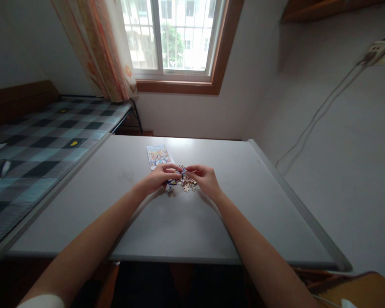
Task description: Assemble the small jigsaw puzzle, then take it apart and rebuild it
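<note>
Both my hands meet above a small heap of jigsaw puzzle pieces [187, 185] on the white table. Thumb and fingers of my left hand [158, 176] pinch a bluish puzzle piece [183, 172] from the left. From the other side, my right hand [204, 177] closes its fingertips on the same small piece or one joined to it; I cannot tell which. Some pieces lie partly hidden below my left fingers. Just behind my left hand lies a printed picture card [159, 155] with a blue cartoon figure, its lower edge partly covered.
The white table [179, 231] has a raised grey rim. A bed with a checked mattress [93, 115] adjoins it at left, and a wall stands at right with a hanging cable [314, 115]. A window [186, 38] and curtain [98, 47] are behind.
</note>
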A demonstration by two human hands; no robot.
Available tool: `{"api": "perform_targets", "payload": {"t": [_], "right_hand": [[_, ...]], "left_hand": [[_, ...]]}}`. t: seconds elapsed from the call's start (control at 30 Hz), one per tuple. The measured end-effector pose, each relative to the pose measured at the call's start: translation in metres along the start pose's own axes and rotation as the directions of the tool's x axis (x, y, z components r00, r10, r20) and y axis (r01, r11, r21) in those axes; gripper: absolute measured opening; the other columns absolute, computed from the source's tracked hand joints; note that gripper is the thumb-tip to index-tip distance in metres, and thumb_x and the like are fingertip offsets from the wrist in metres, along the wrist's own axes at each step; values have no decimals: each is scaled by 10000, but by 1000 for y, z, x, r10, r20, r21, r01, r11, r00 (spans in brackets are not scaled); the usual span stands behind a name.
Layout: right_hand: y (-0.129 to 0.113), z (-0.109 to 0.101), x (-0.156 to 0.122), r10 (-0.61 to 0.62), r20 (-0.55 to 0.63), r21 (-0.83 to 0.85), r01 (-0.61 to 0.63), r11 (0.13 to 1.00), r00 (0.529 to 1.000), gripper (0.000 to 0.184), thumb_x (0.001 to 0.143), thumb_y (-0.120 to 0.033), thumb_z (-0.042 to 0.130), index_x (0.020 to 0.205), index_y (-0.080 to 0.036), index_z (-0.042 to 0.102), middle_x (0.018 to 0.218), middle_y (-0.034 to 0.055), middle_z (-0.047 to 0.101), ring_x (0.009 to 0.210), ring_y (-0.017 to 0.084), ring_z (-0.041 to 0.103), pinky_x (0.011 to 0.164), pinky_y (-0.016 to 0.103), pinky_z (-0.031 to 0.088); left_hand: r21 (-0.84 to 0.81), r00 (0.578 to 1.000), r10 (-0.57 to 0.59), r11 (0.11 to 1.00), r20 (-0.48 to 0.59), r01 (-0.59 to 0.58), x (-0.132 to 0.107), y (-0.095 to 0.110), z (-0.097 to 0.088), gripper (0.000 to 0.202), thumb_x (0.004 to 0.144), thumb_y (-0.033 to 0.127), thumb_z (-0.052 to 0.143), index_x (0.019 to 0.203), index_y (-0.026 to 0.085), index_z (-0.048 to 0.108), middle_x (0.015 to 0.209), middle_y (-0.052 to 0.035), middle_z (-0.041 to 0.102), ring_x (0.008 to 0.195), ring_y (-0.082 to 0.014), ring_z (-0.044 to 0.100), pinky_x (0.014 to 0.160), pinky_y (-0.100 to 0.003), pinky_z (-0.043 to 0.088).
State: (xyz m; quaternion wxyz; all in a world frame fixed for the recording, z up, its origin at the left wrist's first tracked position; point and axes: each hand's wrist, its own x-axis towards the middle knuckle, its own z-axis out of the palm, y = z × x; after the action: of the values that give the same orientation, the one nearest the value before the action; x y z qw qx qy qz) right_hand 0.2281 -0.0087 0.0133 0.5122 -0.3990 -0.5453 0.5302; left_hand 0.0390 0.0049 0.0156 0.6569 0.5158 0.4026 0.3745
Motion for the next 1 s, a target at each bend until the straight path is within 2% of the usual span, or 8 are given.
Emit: {"api": "perform_targets", "payload": {"t": [0.1,0.17,0.23,0.33,0.4,0.57,0.77,1.0], "right_hand": [[0,0,0,-11,5,7,11,1000,1000,242,616,-367,780,771,-189,727,676,12,687,604,138,597,571,262,464],[-1,0,0,-13,-5,13,13,1000,1000,242,608,-362,786,764,-186,727,696,16,694,625,142,605,592,266,475],[-1,0,1,12,-21,30,-11,999,1000,256,594,-360,793,762,-178,726,704,22,699,638,145,614,608,269,481],[0,-1,1,113,-20,66,-112,992,993,309,565,-364,810,776,-157,722,677,30,698,614,140,614,585,258,470],[1,-2,2,182,-12,105,-179,978,983,340,536,-361,828,776,-146,719,655,28,692,584,124,600,566,244,457],[2,-3,3,272,5,235,-266,935,962,362,482,-346,860,751,-150,716,653,19,688,568,98,587,562,224,454],[0,-1,2,288,-17,214,-278,937,958,352,468,-347,863,710,-147,703,629,18,679,558,99,580,562,232,456],[0,-3,1,161,25,118,-162,980,987,333,540,-374,829,753,-149,706,650,19,677,580,116,580,567,248,441]], "left_hand": [[-24,1000,-16,1000,-13,16,0,1,1,393,611,276,822,957,162,675,750,-57,702,611,-136,629,517,-215,450],[38,999,23,999,-38,-22,-1,1,1,430,625,300,815,1000,176,647,704,-29,686,548,-119,602,472,-199,423],[165,990,129,979,-64,-117,-1,1,3,435,638,310,806,1012,180,626,662,1,660,501,-96,564,443,-181,394],[329,946,321,899,-46,-289,-1,1,8,387,651,274,792,974,162,611,718,-2,659,561,-91,578,500,-178,434],[367,925,379,863,-14,-348,-1,0,9,369,669,261,775,973,154,596,757,-10,664,601,-95,594,545,-186,463],[331,928,372,873,22,-358,0,-2,8,439,706,300,753,1062,158,539,689,12,635,557,-100,589,515,-187,462],[440,907,419,821,-31,-364,-2,0,11,408,693,292,760,1028,157,571,740,4,640,608,-97,593,541,-179,460],[242,974,225,946,-17,-215,-1,-1,4,540,668,356,794,1103,169,536,639,29,614,494,-90,564,461,-174,424]]}}
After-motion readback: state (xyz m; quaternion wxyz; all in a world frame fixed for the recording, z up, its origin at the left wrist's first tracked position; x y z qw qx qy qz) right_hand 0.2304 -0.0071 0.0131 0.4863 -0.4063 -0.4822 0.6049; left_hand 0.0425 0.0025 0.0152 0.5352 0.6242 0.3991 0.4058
